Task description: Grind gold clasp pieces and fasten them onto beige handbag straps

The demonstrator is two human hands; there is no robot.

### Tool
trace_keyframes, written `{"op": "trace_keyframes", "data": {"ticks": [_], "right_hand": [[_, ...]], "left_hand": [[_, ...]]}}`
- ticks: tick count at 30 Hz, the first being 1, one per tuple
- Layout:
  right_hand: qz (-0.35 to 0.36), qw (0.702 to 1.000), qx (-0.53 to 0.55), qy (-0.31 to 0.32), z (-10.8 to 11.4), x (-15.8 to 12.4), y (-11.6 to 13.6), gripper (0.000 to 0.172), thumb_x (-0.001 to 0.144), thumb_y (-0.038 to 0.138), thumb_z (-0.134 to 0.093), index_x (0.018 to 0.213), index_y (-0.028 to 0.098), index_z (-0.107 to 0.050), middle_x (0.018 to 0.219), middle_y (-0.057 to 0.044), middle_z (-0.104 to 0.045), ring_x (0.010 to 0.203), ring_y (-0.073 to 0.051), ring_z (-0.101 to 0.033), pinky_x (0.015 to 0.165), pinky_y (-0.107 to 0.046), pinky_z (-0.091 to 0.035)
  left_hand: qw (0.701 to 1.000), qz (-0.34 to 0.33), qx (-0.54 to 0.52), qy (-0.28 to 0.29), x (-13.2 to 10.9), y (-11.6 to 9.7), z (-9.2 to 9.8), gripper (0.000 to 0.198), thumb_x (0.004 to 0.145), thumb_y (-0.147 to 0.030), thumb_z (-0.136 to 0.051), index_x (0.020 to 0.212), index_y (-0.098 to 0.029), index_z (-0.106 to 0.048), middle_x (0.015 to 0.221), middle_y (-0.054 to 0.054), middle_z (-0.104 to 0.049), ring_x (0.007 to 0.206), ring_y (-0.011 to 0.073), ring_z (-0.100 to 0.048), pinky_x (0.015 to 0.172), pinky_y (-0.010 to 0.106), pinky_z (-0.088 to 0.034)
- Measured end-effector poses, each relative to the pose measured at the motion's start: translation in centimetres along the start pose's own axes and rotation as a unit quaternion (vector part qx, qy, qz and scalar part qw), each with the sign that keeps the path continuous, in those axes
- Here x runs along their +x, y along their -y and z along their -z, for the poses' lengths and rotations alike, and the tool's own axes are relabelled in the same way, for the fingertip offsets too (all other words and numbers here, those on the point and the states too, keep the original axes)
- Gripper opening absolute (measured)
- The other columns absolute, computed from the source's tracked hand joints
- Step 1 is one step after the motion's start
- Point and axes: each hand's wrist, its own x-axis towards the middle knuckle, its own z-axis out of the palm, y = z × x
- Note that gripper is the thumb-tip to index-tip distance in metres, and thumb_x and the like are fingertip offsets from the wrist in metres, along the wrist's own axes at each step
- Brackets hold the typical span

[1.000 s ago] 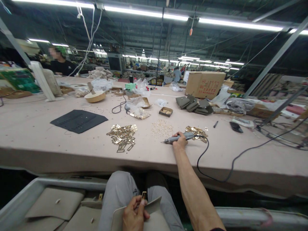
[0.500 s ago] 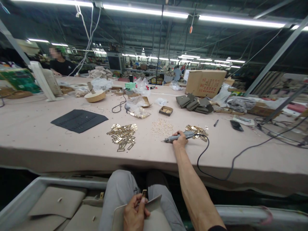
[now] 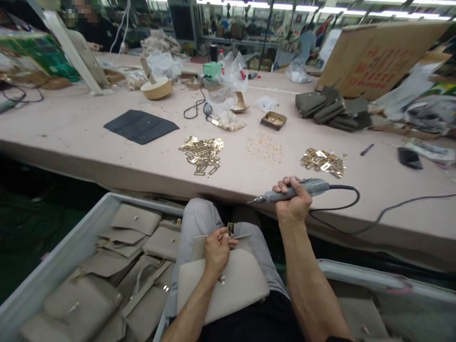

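On my lap lies a beige bag (image 3: 242,280) with a small metal clasp below its raised flap. My left hand (image 3: 217,249) is closed on a small gold metal plate (image 3: 230,229) at the flap's edge. My right hand (image 3: 292,199) is wrapped round a grey electric screwdriver (image 3: 315,186), held in the air near the table's front edge with its tip pointing left. Beyond it on the table are a pile of gold frames (image 3: 203,152), scattered tiny screws (image 3: 264,147) and another pile of gold plates (image 3: 323,162).
A bin (image 3: 110,195) of beige bags stands at my left, another (image 3: 349,267) at my right. On the table are a black sheet (image 3: 140,126), a small box (image 3: 273,120), a tape roll (image 3: 156,89), dark pouches (image 3: 331,107) and a carton (image 3: 377,59). A person sits far left.
The view has tilted down, showing more of the bag and bins. My right hand has drawn the screwdriver back from above the table towards its front edge. My left hand still holds the plate at the flap.
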Motion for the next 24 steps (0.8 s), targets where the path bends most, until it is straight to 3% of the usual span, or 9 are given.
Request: {"op": "trace_keyframes", "data": {"ticks": [4, 7, 15, 24], "right_hand": [[-0.018, 0.997, -0.07, 0.011, -0.8, -6.2, -1.6, 0.026, 0.075, 0.022, -0.079, 0.089, 0.021, -0.057, 0.072, 0.004, -0.054, 0.055, -0.009, -0.046, 0.056, -0.024, -0.044], [-0.003, 0.993, -0.116, 0.027, -0.9, -8.7, -3.4, 0.022, 0.078, 0.023, -0.078, 0.086, 0.02, -0.058, 0.069, 0.004, -0.054, 0.052, -0.009, -0.046, 0.055, -0.026, -0.043], [0.02, 0.985, -0.16, 0.056, 0.1, -10.5, -6.7, 0.015, 0.085, 0.021, -0.076, 0.089, 0.02, -0.062, 0.072, 0.003, -0.058, 0.051, -0.011, -0.051, 0.055, -0.029, -0.046], [0.028, 0.973, -0.216, 0.071, 0.7, -11.1, -7.9, 0.013, 0.088, 0.024, -0.076, 0.09, 0.02, -0.063, 0.073, 0.002, -0.059, 0.053, -0.012, -0.054, 0.054, -0.029, -0.048]], "left_hand": [[1.0, 0.026, -0.009, -0.011, 0.2, 0.0, -0.3, 0.029, 0.085, -0.032, -0.068, 0.103, -0.011, -0.064, 0.082, 0.012, -0.08, 0.065, 0.0236, -0.079, 0.056, 0.029, -0.064], [0.999, 0.029, -0.018, -0.004, 0.3, -0.2, -0.4, 0.026, 0.084, -0.03, -0.067, 0.102, -0.01, -0.064, 0.081, 0.012, -0.08, 0.065, 0.0239, -0.079, 0.058, 0.03, -0.065], [0.999, 0.036, -0.037, -0.014, 0.2, -0.3, -0.4, 0.023, 0.083, -0.026, -0.07, 0.101, -0.013, -0.063, 0.078, 0.01, -0.08, 0.066, 0.0255, -0.079, 0.059, 0.032, -0.066], [0.998, 0.036, -0.044, -0.005, 0.1, -0.3, -0.4, 0.02, 0.081, -0.026, -0.07, 0.097, -0.014, -0.066, 0.076, 0.008, -0.08, 0.063, 0.0245, -0.079, 0.06, 0.032, -0.066]]}}
